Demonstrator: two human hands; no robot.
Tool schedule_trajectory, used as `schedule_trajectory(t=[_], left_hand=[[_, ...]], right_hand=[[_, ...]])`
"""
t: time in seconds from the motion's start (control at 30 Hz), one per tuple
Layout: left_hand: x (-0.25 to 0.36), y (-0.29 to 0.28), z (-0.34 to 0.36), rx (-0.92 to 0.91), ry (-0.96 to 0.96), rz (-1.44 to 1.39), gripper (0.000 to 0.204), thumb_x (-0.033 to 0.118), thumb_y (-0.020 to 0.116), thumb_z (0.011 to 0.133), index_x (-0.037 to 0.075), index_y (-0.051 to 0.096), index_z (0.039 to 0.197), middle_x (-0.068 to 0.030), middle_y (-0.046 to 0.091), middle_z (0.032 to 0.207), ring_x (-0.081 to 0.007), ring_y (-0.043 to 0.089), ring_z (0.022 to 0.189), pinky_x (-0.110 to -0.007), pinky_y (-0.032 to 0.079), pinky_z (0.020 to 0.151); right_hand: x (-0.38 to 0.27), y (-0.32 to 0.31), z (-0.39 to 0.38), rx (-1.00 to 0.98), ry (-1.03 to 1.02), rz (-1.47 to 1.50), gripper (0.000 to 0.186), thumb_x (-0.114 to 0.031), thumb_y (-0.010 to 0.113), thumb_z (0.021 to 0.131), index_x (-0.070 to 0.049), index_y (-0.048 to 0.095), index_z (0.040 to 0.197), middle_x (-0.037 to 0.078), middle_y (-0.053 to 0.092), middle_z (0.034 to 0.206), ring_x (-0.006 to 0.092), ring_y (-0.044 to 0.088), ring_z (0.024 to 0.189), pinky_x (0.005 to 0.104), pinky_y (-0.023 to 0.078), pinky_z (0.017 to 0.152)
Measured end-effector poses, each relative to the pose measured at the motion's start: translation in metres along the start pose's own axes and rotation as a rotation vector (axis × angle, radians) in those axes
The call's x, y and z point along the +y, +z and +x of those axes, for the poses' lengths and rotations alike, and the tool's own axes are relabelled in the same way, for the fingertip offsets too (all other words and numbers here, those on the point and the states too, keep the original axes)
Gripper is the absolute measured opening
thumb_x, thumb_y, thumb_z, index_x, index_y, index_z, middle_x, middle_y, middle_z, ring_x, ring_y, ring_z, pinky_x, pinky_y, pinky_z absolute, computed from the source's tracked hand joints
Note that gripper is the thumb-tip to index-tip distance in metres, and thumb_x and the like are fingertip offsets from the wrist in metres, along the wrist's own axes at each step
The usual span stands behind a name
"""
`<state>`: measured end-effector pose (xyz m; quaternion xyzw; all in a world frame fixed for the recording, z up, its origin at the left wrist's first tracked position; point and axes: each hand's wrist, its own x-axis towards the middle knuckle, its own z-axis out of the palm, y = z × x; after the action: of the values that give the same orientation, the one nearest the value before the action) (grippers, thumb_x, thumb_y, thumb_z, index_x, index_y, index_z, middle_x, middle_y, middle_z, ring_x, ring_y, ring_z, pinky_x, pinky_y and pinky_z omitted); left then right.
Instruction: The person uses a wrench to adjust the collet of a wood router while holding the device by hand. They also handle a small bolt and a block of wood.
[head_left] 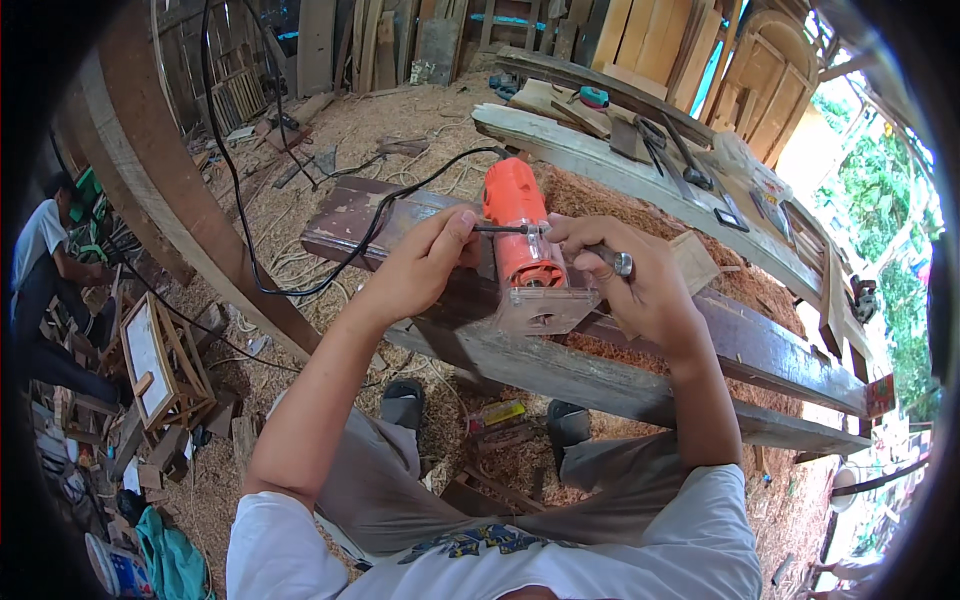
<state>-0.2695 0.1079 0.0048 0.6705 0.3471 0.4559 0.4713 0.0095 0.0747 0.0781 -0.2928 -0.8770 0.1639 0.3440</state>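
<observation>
An orange trim router [517,215] with a clear base plate [545,312] lies on a dark-painted wooden beam [340,222], its base end toward me. Across its body runs a thin dark rod [495,229] with a lighter metal end. My left hand [418,262] is closed, pinching the rod's left end. At the other end, my right hand [640,285] is closed, its fingertips at the metal part. A dark piece with a shiny round metal end [623,264] sticks out of the right hand; whether it joins the rod I cannot tell.
The router's black cable [240,215] loops off to the left. Beyond it, a grey plank [620,172] carries a hammer [688,160] and other tools. Wood shavings [420,120] cover the ground. A co-worker [55,250] sits at far left near a wooden frame [160,360].
</observation>
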Motion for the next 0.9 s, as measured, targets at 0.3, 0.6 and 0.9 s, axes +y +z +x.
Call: schedule_trajectory(t=[0.3, 0.6, 0.9], left_hand=[[-0.008, 0.0, 0.001, 0.017, -0.02, -0.073, 0.041, 0.039, 0.041, 0.118, 0.004, 0.056, 0.104, -0.0011, 0.055, 0.095, -0.0115, 0.056, 0.09, -0.031, 0.053, 0.09], [-0.011, -0.006, 0.002, -0.03, 0.019, 0.064, 0.042, 0.039, 0.04, 0.118, 0.003, 0.058, 0.106, -0.0012, 0.058, 0.096, -0.0113, 0.057, 0.09, -0.03, 0.052, 0.088], [-0.007, -0.003, 0.001, -0.011, 0.066, 0.094, 0.04, 0.035, 0.041, 0.118, 0.002, 0.056, 0.101, -0.0027, 0.055, 0.088, -0.0143, 0.057, 0.086, -0.032, 0.049, 0.081]], right_hand=[[-0.001, 0.004, 0.011, 0.059, 0.068, 0.012, 0.017, -0.007, 0.064, 0.1, -0.005, 0.068, 0.116, 0.012, 0.076, 0.106, 0.0269, 0.075, 0.095, 0.0361, 0.057, 0.087], [0.008, 0.0, 0.029, 0.111, 0.099, 0.137, 0.021, -0.013, 0.058, 0.109, 0.002, 0.071, 0.103, 0.01, 0.074, 0.088, 0.0184, 0.069, 0.08, 0.0331, 0.055, 0.078], [0.012, -0.006, 0.04, 0.106, 0.291, 0.23, 0.037, -0.02, 0.051, 0.113, 0.005, 0.072, 0.095, 0.011, 0.072, 0.094, 0.0207, 0.069, 0.089, 0.0349, 0.056, 0.086]])
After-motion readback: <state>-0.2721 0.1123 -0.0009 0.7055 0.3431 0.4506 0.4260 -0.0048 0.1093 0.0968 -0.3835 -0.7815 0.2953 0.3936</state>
